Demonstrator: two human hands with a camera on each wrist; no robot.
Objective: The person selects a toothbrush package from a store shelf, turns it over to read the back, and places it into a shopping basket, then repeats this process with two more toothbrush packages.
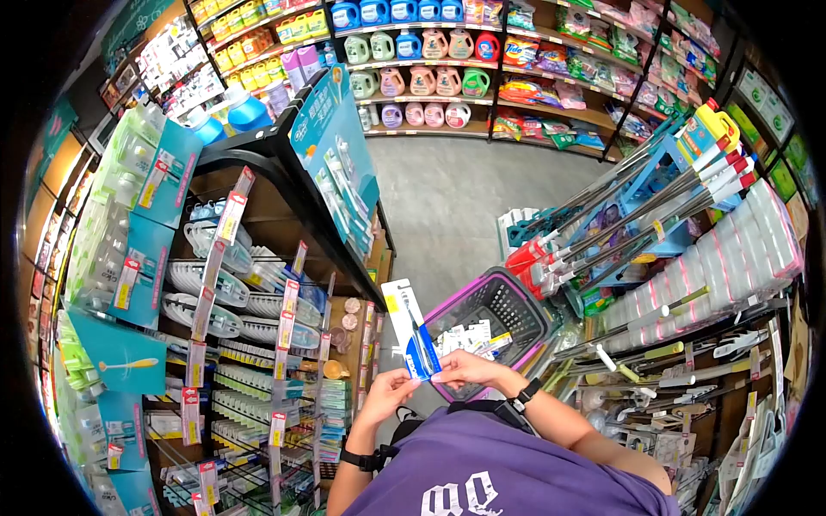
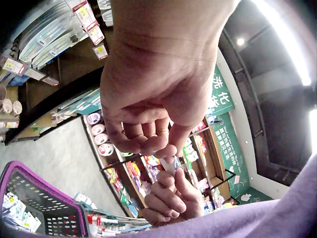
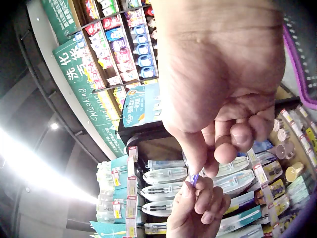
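Observation:
A tall blue-and-white blister pack [image 1: 404, 322] with a slim dark item inside stands up in front of the person's chest. My left hand [image 1: 389, 396] pinches its lower left corner between thumb and fingertips. On the lower right corner, my right hand [image 1: 471, 370] pinches it the same way. In the left wrist view, the left hand [image 2: 153, 99] and right hand [image 2: 173, 201] nearly meet at the pack's edge. The right wrist view shows only a small blue edge of it between the fingertips. Behind the right hand, a dark grey basket [image 1: 535, 314] with a purple rim holds several white packs [image 1: 469, 337].
On the left stands a rack [image 1: 258, 344] of hanging packs with price tags. Mops [image 1: 619, 224] and brushes crowd the right side. Across the grey floor [image 1: 430, 185], a wall shelf carries detergent bottles [image 1: 422, 82] and bags. A blue display panel [image 1: 335, 168] caps the left rack's end.

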